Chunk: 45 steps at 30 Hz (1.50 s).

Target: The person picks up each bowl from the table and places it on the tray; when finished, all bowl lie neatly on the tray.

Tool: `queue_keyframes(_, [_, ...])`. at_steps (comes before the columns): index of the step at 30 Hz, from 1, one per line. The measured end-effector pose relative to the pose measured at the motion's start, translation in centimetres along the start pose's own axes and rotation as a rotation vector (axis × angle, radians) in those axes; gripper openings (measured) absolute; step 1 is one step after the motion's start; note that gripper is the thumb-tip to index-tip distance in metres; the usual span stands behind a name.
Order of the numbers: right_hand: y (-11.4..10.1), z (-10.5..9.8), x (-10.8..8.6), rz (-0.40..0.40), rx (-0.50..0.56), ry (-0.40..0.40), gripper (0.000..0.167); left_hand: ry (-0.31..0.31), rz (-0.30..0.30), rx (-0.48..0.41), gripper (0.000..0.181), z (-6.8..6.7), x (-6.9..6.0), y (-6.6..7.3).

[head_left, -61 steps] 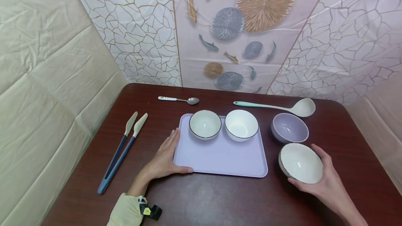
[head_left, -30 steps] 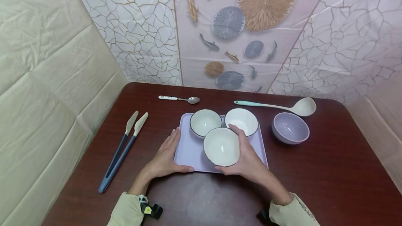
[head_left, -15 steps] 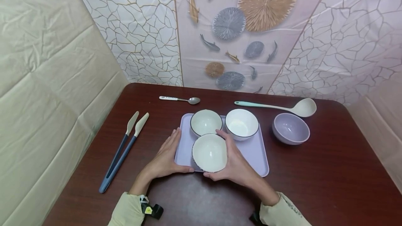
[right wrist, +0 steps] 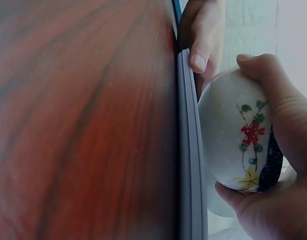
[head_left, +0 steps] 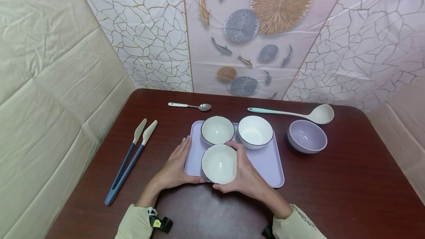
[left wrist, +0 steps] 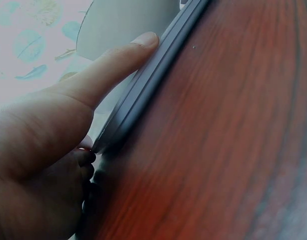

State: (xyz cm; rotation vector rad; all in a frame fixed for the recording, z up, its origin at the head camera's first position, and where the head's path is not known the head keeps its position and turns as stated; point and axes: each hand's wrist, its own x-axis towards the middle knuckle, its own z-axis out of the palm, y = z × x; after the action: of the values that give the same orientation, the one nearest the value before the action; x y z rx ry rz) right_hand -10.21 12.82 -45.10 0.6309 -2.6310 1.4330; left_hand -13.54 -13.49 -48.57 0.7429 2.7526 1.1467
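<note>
My right hand (head_left: 244,174) grips a white bowl (head_left: 219,165) with a dark speckled rim, at the front left of the lilac tray (head_left: 259,170). Painted flowers and a dark patch show on this bowl's outside (right wrist: 243,135) in the right wrist view. My left hand (head_left: 174,167) lies along the tray's left side, fingers straight, thumb (left wrist: 128,57) on its front rim. Behind the held bowl, a pale bowl with a dark rim (head_left: 217,130) and a white bowl with a dark rim (head_left: 255,132) stand on the tray.
Right of the tray stands a purple bowl (head_left: 307,136). A ladle (head_left: 321,114) with a mint handle lies behind it. A spoon (head_left: 204,107) lies at the back, and blue-handled tongs (head_left: 127,165) lie on the left. A patterned cloth backdrop (head_left: 159,28) rises behind the table.
My right hand has carried the bowl from beside the purple bowl leftward to the tray's front left, lowering it over the last second. My left hand has stayed at the tray's edge.
</note>
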Motion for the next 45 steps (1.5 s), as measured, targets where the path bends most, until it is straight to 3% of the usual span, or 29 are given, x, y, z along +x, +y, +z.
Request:
queue_keyframes(18, [0.4,-0.1,0.0,0.032,0.022,-0.043,0.126,-0.004,0.003,0.002,0.136,-0.1,0.2,0.2])
queue_keyframes(25, [0.4,-0.2,-0.1,0.021,-0.027,-0.056,0.129,-0.002,0.002,0.001,0.136,0.0,0.3,0.2])
queue_keyframes(29, [0.1,-0.8,-0.2,-0.028,-0.129,-0.07,0.137,-0.002,0.002,0.006,0.136,0.1,0.2,0.2])
queue_keyframes(33, [-1.0,-2.8,-0.1,-0.099,-0.224,-0.046,0.14,0.0,0.005,0.0,0.135,0.2,0.2,0.3])
queue_keyframes(38, [-1.8,-7.3,0.1,-0.137,-0.225,0.054,0.133,-0.006,-0.008,-0.012,0.135,0.0,0.1,0.4])
queue_keyframes(42, [-0.4,-11.6,-0.1,-0.132,-0.208,0.157,0.123,-0.016,-0.023,-0.013,0.135,-0.1,0.0,0.3])
queue_keyframes(45, [1.4,-14.8,-0.7,-0.077,-0.236,0.249,0.115,-0.015,-0.026,-0.008,0.136,-0.1,0.0,0.1])
